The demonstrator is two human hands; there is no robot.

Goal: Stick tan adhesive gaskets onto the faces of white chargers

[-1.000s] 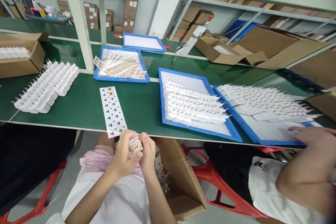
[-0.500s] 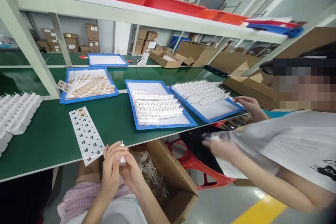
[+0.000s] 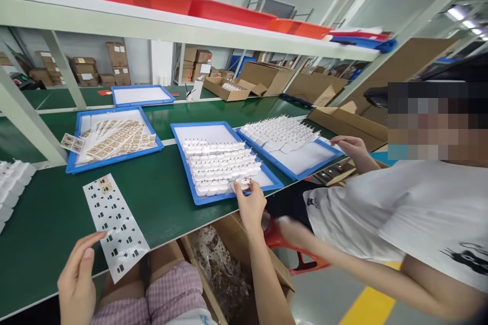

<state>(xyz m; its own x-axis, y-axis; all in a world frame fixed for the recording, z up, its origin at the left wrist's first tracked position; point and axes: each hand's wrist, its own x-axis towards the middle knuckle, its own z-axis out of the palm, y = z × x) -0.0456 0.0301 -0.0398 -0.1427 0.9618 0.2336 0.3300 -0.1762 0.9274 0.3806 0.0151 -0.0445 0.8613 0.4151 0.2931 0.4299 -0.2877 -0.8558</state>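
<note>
My right hand (image 3: 250,208) reaches to the near edge of a blue-rimmed tray (image 3: 197,200) and pinches a small white plastic piece (image 3: 243,183) at the end of the front row. Several rows of similar white pieces (image 3: 213,172), each with a thin tip pointing up, fill most of this tray. At the lower left, my left hand (image 3: 78,277) is open, its fingers stretched over the edge of a sticker sheet (image 3: 116,223). That sheet carries small dark marks and a tan patch at its far end, and overhangs the table's front edge. Whether the fingertips touch it, I cannot tell.
A tray of tan label sheets (image 3: 118,139) stands at the left; more white pieces (image 3: 15,183) lie at the far left. Beside me, a co-worker (image 3: 419,213) sits at another tray (image 3: 305,167). Below the table is a cardboard box (image 3: 263,259) of scraps. Red bins (image 3: 236,12) line the shelf above.
My hands were together around a white piece over my lap. They have parted: the right carried a piece to the tray, the left moved to the sticker sheet. The view shifted somewhat.
</note>
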